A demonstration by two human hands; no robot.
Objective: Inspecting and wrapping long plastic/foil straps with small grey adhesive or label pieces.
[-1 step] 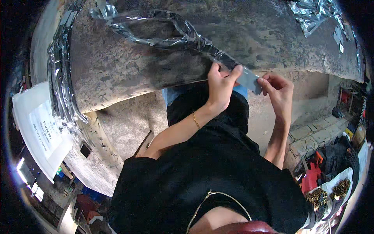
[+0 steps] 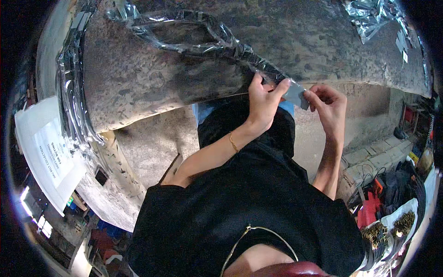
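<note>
A black belt in a clear plastic sleeve [image 2: 194,48] lies in a loop on the worn table, its near end reaching down to the front edge. My left hand [image 2: 265,101] is closed on that end, thumb on top. A small grey card [image 2: 296,96] shows between my two hands, partly covered by the fingers. My right hand [image 2: 327,106] pinches the card's outer corner between thumb and forefinger, its other fingers curled. Whether the card sits inside the sleeve or against it, I cannot tell.
Several plastic-sleeved belts [image 2: 74,87] hang along the table's left side beside a white printed bag [image 2: 46,152]. Crumpled clear plastic [image 2: 371,21] and small grey cards [image 2: 401,44] lie at the far right. Brass-coloured buckles [image 2: 376,235] and red cloth [image 2: 368,210] are at the lower right.
The grey card has tilted a little between my hands, and less of it shows. My left hand has shifted very slightly to the right; the belt's loop stays put.
</note>
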